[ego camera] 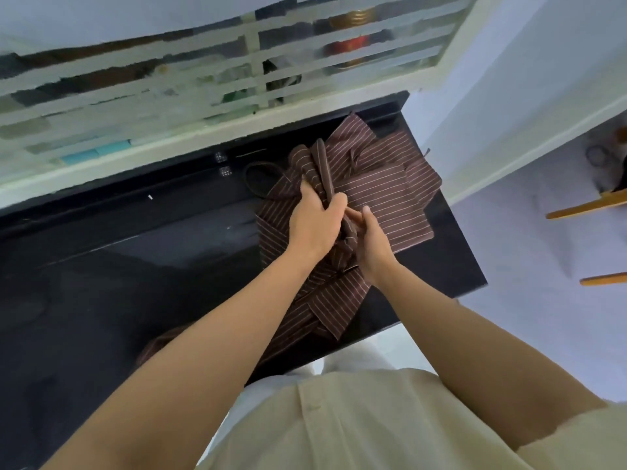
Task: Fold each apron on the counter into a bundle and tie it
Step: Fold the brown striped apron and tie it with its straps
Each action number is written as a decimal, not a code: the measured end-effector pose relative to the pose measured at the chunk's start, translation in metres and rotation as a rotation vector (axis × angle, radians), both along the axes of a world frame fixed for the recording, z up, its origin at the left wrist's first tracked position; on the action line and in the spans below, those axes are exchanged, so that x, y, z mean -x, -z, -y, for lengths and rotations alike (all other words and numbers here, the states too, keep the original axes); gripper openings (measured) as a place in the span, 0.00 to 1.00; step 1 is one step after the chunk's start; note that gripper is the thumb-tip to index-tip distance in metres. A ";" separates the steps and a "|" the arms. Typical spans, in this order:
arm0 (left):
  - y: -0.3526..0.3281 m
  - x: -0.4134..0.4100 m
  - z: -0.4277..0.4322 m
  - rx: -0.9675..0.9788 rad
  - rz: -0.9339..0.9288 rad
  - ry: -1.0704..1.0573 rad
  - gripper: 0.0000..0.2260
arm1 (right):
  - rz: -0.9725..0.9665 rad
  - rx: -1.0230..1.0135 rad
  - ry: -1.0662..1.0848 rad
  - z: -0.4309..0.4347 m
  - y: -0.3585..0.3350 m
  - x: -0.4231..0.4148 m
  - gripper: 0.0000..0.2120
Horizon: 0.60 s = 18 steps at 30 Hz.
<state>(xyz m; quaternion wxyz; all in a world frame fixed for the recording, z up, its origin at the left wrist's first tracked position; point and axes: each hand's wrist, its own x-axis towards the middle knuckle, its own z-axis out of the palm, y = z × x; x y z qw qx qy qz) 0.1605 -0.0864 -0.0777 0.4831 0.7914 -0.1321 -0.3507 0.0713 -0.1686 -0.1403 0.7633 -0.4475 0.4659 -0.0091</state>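
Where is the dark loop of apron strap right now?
Head view: the dark strap loop lies on the glossy black counter, just left of the brown striped apron pile and beyond the left hand.

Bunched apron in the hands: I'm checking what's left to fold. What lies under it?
Under the bunched apron, gripped by left hand and right hand, more brown striped cloth lies spread on the black counter. How many aprons it holds is hidden: the layers cover each other.

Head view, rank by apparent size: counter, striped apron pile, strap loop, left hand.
Largest to smallest:
1. counter
2. striped apron pile
3. left hand
4. strap loop
The hand sits nearer the camera than the loop, so the last two are unsure.
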 end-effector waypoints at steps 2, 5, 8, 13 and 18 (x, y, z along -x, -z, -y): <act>-0.001 0.012 0.028 -0.105 0.113 0.063 0.33 | 0.025 -0.084 0.019 0.015 -0.005 0.010 0.25; -0.001 0.033 0.069 -0.220 0.212 0.163 0.37 | -0.010 -0.069 0.078 0.046 -0.012 0.022 0.25; 0.006 0.046 0.093 -0.315 0.259 0.193 0.36 | -0.122 0.086 0.134 0.071 -0.012 0.033 0.26; 0.030 0.062 0.121 -0.413 0.277 0.243 0.36 | -0.078 -0.135 0.129 0.085 0.000 0.046 0.26; 0.051 0.065 0.128 -0.406 0.274 0.369 0.33 | -0.015 -0.234 0.160 0.103 0.005 0.047 0.24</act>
